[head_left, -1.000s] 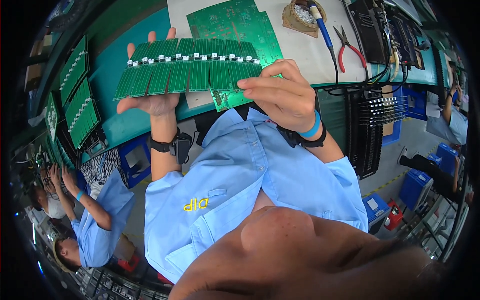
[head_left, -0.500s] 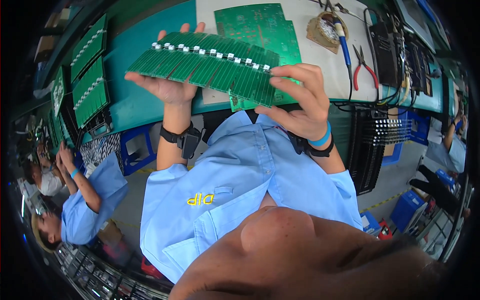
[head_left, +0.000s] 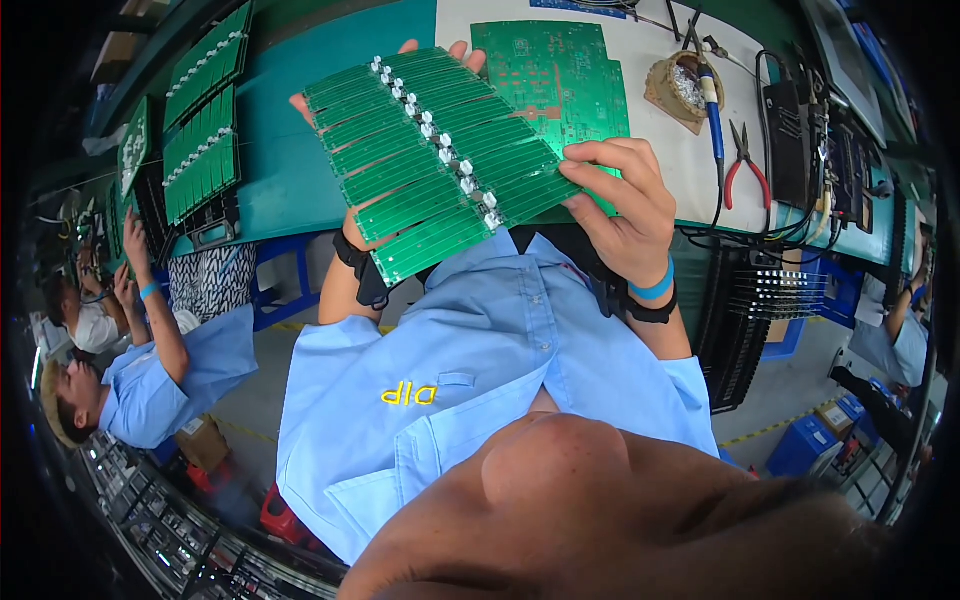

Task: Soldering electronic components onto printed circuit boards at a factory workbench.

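Observation:
A green circuit board panel (head_left: 410, 150), slotted into narrow strips with a row of white connectors down its middle, is held tilted above the bench. My left hand (head_left: 472, 60) supports it from underneath; fingertips show past the far edge and the thumb at the left, while the palm is hidden. With thumb and fingers, my right hand (head_left: 625, 190) pinches the panel's right corner. Behind the panel, a larger flat green circuit board (head_left: 560, 70) lies on the white work surface.
To the right are a soldering iron (head_left: 713, 115) with a blue handle, red-handled pliers (head_left: 745, 175) and a small container (head_left: 685, 88). More strip panels (head_left: 200, 150) stand in racks at the left. A co-worker in a blue shirt (head_left: 150, 380) works at the left.
The panel has turned, its connector row now running steeply toward me, and its face shows more fully. My left hand is more hidden beneath it; my right hand keeps its edge.

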Tool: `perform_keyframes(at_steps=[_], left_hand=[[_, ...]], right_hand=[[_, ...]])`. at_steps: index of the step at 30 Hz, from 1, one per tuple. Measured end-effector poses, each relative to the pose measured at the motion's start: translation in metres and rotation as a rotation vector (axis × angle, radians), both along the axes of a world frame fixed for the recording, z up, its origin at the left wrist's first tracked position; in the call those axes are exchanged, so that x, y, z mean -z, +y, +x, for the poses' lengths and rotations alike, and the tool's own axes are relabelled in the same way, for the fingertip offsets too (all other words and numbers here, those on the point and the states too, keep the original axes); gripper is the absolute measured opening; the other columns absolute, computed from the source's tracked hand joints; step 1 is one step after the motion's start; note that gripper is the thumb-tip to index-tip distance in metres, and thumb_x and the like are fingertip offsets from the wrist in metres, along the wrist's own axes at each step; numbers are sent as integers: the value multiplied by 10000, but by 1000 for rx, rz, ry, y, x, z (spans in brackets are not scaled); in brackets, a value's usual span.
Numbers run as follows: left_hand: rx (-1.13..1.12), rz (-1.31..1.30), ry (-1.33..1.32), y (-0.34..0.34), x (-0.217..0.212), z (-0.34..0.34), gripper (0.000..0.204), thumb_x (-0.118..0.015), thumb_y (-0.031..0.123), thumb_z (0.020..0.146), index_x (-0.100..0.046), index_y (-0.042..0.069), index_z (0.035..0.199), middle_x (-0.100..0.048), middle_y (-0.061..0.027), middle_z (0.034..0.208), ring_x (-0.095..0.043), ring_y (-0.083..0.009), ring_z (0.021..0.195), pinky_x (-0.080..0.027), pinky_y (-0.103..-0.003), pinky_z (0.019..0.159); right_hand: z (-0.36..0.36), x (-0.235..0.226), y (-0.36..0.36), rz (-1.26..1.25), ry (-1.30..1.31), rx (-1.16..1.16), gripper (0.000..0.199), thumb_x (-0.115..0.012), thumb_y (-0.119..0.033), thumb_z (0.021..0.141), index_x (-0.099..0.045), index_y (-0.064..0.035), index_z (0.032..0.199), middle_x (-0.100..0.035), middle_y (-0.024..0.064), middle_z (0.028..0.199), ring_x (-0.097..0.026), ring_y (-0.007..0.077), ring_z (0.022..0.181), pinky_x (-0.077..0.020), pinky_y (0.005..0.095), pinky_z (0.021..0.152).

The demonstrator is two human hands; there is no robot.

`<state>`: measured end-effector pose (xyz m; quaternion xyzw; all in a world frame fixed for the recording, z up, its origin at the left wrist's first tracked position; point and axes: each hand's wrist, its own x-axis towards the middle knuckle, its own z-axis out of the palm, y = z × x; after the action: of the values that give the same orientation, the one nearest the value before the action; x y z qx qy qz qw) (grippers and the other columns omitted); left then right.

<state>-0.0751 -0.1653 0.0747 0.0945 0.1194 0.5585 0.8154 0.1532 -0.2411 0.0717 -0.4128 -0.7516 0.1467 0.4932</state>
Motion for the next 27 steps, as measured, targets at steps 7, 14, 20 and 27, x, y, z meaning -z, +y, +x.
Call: perform_keyframes(at_steps=[7,14,20,27], left_hand=[[56,18,-74,6,8,-7,1187,-446,888,805,-231,-7,1555,-177,-327,1596,-181,-448,1498,-201,-569,1229],[46,-3,-63,11,8,-12,1170,-442,908,779,-305,22,1532,-242,-320,1570,-220,-444,1484,-230,-598,1205],[25,-81,-67,13,3,-8,1201,-372,987,712,-406,87,1508,-340,-290,1543,-292,-443,1458,-247,-686,1155],[60,32,-146,10,9,-16,1222,-461,950,710,-296,86,1560,-230,-309,1586,-240,-457,1477,-275,-624,1176]], right_hand=[[-4,-4,1,11,-3,-22,350,-785,20,694,-735,-10,1040,-704,115,1076,-620,292,949,-505,379,819],[-5,-7,2,-7,0,-40,369,-793,17,678,-734,-7,1041,-703,117,1076,-621,290,947,-509,375,809],[-5,-7,3,-16,1,-53,370,-802,6,673,-734,-6,1037,-703,120,1074,-623,290,944,-509,373,805],[-9,-4,2,-57,52,-221,488,-802,11,701,-676,26,1172,-695,129,1080,-626,256,938,-509,361,795]])
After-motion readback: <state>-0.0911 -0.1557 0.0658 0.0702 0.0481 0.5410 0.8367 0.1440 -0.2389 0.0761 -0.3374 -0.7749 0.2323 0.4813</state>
